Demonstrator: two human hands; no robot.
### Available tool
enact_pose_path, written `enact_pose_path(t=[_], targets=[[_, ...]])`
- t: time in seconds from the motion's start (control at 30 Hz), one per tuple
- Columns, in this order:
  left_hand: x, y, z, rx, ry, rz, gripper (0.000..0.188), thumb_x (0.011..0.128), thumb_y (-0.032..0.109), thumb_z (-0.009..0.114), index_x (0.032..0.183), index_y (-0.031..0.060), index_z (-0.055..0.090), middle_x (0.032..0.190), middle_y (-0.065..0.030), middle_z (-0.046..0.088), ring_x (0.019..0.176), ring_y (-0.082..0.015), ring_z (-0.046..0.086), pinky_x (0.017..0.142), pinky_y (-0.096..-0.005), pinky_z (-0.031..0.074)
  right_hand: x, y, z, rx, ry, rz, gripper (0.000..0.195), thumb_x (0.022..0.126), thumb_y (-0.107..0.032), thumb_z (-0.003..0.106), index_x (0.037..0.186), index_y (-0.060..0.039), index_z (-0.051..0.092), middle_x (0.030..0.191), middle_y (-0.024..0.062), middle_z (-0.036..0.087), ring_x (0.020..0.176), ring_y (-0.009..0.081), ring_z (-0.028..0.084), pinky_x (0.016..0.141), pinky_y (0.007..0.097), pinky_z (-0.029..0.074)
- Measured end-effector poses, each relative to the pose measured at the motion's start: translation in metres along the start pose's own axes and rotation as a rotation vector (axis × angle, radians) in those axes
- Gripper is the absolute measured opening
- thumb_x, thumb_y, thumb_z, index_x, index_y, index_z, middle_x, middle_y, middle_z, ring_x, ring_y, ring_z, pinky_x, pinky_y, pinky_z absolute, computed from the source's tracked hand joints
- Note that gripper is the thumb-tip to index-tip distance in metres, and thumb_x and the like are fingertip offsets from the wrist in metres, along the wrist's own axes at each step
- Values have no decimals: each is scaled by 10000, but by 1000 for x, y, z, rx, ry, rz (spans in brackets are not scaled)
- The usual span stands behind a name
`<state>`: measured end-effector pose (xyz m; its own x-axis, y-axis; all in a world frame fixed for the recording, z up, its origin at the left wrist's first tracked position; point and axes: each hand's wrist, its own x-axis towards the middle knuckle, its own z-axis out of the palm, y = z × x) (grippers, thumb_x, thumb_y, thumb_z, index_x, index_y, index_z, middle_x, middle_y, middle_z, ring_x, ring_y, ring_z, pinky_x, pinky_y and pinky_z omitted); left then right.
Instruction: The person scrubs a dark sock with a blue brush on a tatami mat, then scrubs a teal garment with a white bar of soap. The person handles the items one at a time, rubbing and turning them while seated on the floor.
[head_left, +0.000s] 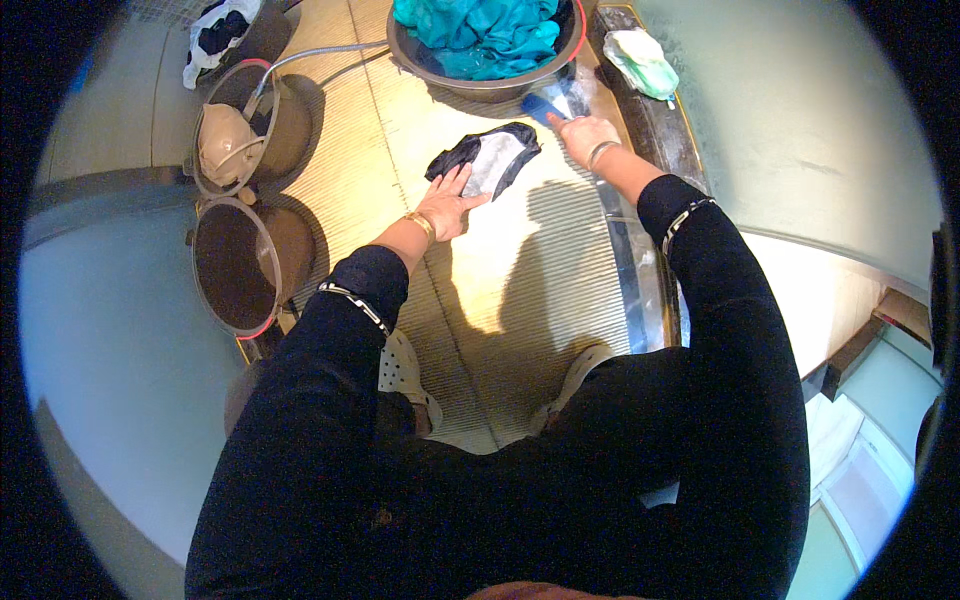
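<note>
My left hand (448, 201) lies spread on the lower left edge of a small black garment with a white lining (489, 161), which is flat on the ribbed floor (360, 217). To the right of it, my right hand (585, 137) grips a blue brush (538, 109). The brush is blurred, with a pale part beside it that looks like bristles. Just beyond the brush stands a dark basin (457, 88) with teal cloth (487, 34) soaking in water.
A white and pale green bundle (641, 64) rests on the dark ledge at right. Along the left stand a bucket (279, 124) holding beige cloth (225, 142), another bucket (296, 247), and a container of black and white cloth (221, 34). A metal hose (322, 51) runs into the beige cloth's bucket.
</note>
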<state>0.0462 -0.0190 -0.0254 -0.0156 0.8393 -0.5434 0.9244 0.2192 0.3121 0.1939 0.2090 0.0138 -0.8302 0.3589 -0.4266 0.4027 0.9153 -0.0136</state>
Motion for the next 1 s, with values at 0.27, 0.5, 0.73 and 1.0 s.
enact_pose_path(t=[0.27, 0.5, 0.73, 1.0], targets=[[1, 3, -5, 2, 73, 9, 692, 680, 123, 662, 1333, 292, 506, 1517, -153, 211, 1386, -349, 215, 1098, -483, 253, -7, 0, -5, 32, 98, 41, 443, 968, -377, 376, 1268, -97, 543, 946, 202, 670, 906, 333, 659, 773, 437, 516], [18, 11, -2, -104, 363, -227, 458, 698, 95, 651, 1153, 75, 606, 1196, -222, 499, 1018, -364, 527, 912, -423, 461, -29, 0, 49, 395, -108, -49, 646, 975, -539, 213, 1083, -70, 645, 921, 220, 665, 877, 392, 646, 779, 457, 507], [39, 26, 2, -249, 553, -276, 263, 775, 141, 614, 1011, 35, 656, 1175, -166, 572, 1054, -333, 567, 880, -387, 479, -18, 21, 46, 29, 71, -24, 427, 978, -391, 334, 1333, -185, 452, 874, 183, 673, 767, 334, 671, 615, 466, 522], [8, -1, 19, 127, 209, -50, 712, 847, 210, 586, 1452, 71, 237, 1534, -150, 152, 1419, -319, 152, 1091, -495, 266, -19, -3, 60, -146, -16, -375, 501, 928, -216, 453, 1419, -221, 353, 786, 119, 658, 693, 282, 674, 581, 443, 537]])
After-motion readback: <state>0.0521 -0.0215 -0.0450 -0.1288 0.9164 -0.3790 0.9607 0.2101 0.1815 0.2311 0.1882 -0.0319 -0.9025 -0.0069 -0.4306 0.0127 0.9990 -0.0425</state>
